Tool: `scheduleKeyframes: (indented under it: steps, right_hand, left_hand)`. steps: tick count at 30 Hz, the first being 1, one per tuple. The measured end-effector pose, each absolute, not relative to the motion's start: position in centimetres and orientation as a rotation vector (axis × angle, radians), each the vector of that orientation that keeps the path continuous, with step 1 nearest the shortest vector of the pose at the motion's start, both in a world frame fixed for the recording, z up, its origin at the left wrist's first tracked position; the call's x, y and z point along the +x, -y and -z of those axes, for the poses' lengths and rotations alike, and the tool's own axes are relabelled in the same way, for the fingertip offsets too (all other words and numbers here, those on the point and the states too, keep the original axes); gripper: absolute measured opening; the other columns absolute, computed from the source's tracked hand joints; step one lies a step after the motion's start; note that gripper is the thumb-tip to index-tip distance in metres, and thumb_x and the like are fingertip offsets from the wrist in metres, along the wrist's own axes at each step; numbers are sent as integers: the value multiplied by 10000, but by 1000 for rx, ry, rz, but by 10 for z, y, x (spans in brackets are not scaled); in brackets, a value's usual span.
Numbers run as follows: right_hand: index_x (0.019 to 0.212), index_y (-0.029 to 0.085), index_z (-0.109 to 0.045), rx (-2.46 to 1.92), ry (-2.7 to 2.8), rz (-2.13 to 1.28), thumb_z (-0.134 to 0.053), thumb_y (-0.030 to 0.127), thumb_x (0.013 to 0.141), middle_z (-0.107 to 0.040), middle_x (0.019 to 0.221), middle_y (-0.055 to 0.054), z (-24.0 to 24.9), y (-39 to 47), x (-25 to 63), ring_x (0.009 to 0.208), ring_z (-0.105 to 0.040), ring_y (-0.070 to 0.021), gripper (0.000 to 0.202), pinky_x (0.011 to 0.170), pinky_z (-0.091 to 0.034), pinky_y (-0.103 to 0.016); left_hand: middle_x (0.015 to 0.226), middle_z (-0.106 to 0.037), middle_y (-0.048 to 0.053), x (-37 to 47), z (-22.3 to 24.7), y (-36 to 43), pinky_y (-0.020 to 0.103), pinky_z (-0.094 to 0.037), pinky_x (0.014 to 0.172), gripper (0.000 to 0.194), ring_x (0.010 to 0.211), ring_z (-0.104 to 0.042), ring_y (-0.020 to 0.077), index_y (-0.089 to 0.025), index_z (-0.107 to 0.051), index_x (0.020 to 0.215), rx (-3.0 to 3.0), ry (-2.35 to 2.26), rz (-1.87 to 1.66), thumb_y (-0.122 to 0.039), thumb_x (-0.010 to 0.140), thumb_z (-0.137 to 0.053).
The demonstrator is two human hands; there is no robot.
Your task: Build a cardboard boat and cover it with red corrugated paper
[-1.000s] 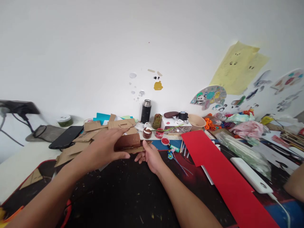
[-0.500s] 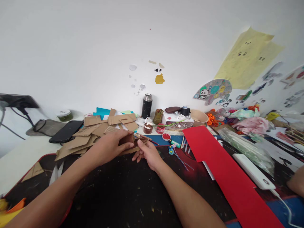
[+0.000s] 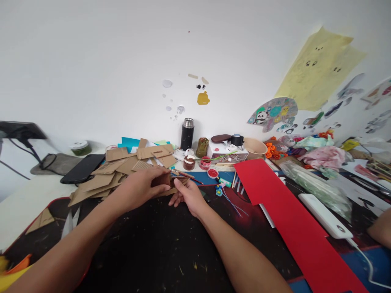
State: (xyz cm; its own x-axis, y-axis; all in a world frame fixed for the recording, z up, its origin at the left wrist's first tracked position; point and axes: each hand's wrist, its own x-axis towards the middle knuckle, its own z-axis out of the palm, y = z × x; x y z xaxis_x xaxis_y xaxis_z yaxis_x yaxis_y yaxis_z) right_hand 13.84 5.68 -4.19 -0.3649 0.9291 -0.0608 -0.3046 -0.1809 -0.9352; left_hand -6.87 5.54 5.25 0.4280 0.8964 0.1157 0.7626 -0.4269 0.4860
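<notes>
My left hand [image 3: 145, 185] is closed round a small brown piece [image 3: 165, 180] that looks like painted cardboard, its fingers over the top and the thumb along the near side. A flat cardboard strip [image 3: 166, 193] shows just beneath it. At the right end of this work my right hand [image 3: 192, 197] presses its thumb on the cardboard, with the other fingers curled below. Most of the brown piece is hidden by my left hand. Pencils or brushes [image 3: 191, 177] lie just behind the hands.
Cardboard scraps [image 3: 104, 179] are piled at the left, near scissors [image 3: 71, 223] and a black phone [image 3: 82, 169]. Behind stand a black flask [image 3: 187, 135] and paint jars [image 3: 189, 162]. Long red paper [image 3: 284, 219] and a white power strip [image 3: 325, 215] lie right. Another person's arm [image 3: 380, 228] shows there.
The whole view has shifted slightly, with the things on the table a little higher and further left. Both hands keep nearly the same hold on the brown piece and cardboard.
</notes>
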Motion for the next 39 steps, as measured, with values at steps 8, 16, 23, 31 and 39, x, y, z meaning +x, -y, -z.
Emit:
scheduleKeyframes:
  steps: [8,16,23,31,39]
  right_hand:
    - [1054,191,-656,-864,1143,-1711,-847,861,770,-787,815,-39,45,-58,138,514,-739,-168,753,436,-494,-211]
    - [1100,182,-680,-835,1188,-1746,-839,849,794,-803,851,-57,42,-54,137,525,-743,-167,751,442,-501,-211]
    - [1096,194,-668,-831,1181,-1751,-856,835,790,-790,847,-40,44,-55,137,524,-745,-168,734,432,-503,-210]
    - [1067,192,-643,-818,1141,-1794,-851,872,760,-794,845,-42,41,-56,137,524,-745,-164,774,428,-494,-202]
    - [1090,193,-641,-811,1149,-1799,-862,880,741,-789,847,-32,43,-58,138,533,-749,-166,802,425,-496,-204]
  left_hand:
    - [1264,-871,103,-71,-50,-57,449,-593,955,521,1067,-794,339,-285,-791,1397,2312,-1410,-552,-523,945,-686]
    - [1265,-872,96,-81,-48,-65,449,-588,1017,619,1113,-792,357,-276,-791,1422,2262,-1449,-559,-636,932,-674]
    - [1356,-845,116,-78,-51,-64,456,-563,1071,650,1196,-775,364,-232,-770,1443,2227,-1461,-508,-591,907,-690]
    - [1427,-815,122,-79,-52,-61,460,-567,1058,618,1270,-753,376,-254,-763,1425,2286,-1443,-559,-622,939,-665]
    - [1175,-872,116,-71,-58,-51,409,-553,787,562,967,-797,353,-261,-750,1406,2388,-1518,-438,-602,979,-619]
